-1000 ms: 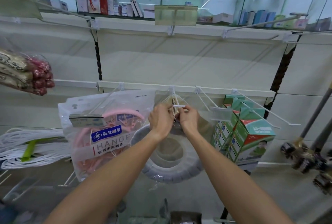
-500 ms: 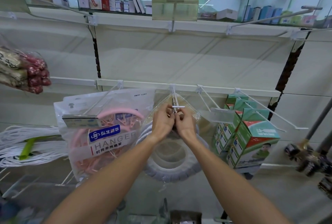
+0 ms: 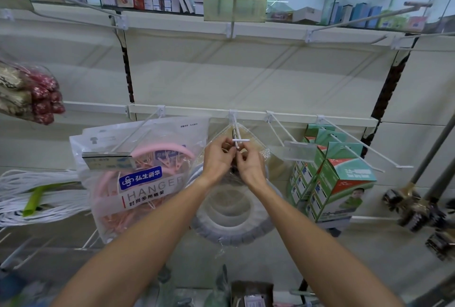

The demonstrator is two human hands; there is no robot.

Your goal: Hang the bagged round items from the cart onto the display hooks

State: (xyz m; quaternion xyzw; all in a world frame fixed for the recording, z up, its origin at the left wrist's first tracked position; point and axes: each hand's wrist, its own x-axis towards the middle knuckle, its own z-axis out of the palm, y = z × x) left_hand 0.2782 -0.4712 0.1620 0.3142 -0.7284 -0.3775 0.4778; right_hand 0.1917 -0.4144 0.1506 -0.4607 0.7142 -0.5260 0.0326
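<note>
A grey-and-white round item in a clear bag (image 3: 231,223) hangs low at the centre, its top drawn up to the white display hook (image 3: 237,138) on the shelf rail. My left hand (image 3: 218,159) and my right hand (image 3: 248,165) pinch the top of that bag together, right at the hook's tip with its small crossbar. The bag's hang hole is hidden behind my fingers. To the left, another bagged round item (image 3: 138,178), pink with a blue "HANGER" label, hangs on its own hook.
Green-and-white boxes (image 3: 339,178) hang on hooks to the right, with bare hook prongs (image 3: 280,127) between them and my hands. White cord bundles (image 3: 37,196) lie at the left, mop-like heads (image 3: 418,205) at the right. The cart edge (image 3: 251,294) shows at the bottom.
My hands have drawn closer together at the hook's tip and the bag top has bunched between them. The view has shifted slightly.
</note>
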